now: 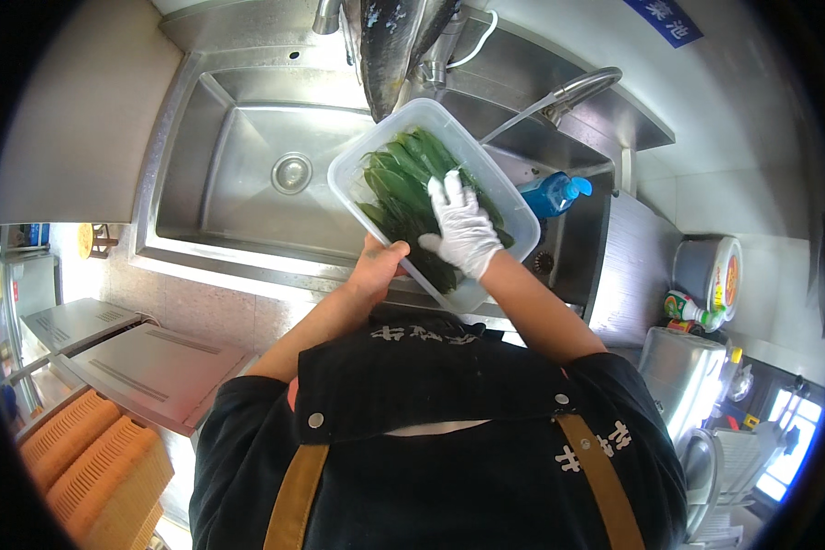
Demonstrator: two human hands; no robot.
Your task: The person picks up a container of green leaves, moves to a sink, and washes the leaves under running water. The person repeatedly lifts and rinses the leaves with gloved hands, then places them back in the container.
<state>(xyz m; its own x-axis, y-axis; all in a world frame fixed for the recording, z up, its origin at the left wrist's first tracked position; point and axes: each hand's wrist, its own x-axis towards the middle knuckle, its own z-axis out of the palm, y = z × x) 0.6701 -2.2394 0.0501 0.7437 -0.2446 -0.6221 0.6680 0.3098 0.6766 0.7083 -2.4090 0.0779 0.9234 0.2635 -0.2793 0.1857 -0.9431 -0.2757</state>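
A translucent plastic container (346, 163) is tilted over the divider of a double stainless steel sink, in front of my body. Long green leaves (400, 180) lie inside it. My bare left hand (377, 265) grips the container's near left rim, thumb on top. In a white glove, my right hand (462, 223) rests on the leaves with the palm down and the fingers slightly spread. Its underside is hidden, so whether it grasps any leaves does not show.
A blue pump bottle (550, 194) stands right of the container, below a curved faucet (588, 79) with water running. Dark rubber-like gloves (388, 58) hang at the back. The left basin (247, 151) has a round drain. Orange baskets (103, 467) are stacked lower left.
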